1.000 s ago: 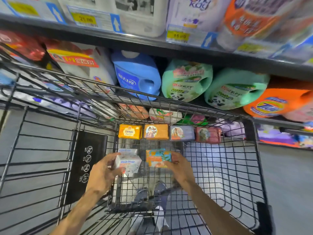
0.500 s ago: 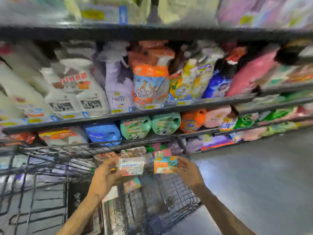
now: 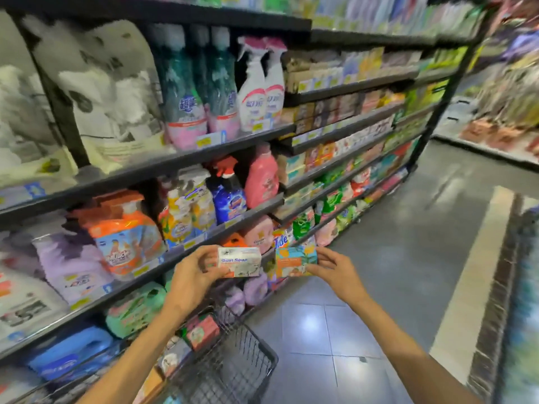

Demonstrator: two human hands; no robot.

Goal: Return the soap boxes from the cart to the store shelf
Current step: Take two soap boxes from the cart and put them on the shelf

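White soap box [image 3: 239, 262] marked with blue lettering; other soap box [image 3: 295, 261] printed orange and teal. Shelf [image 3: 186, 158] painted black, cart [image 3: 233, 365] black wire, floor [image 3: 408, 258] grey.

Bright, motion-blurred, glare on floor [image 3: 309, 328]

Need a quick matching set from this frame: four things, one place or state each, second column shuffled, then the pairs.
Things
1. white soap box
2. orange soap box
3. cart
4. white spray bottles

Places
A. on an upper shelf
B. held in the right hand
C. low in view, beside the shelving
D. held in the left hand

Pairs: 1-D, 2-B, 3-C, 4-A
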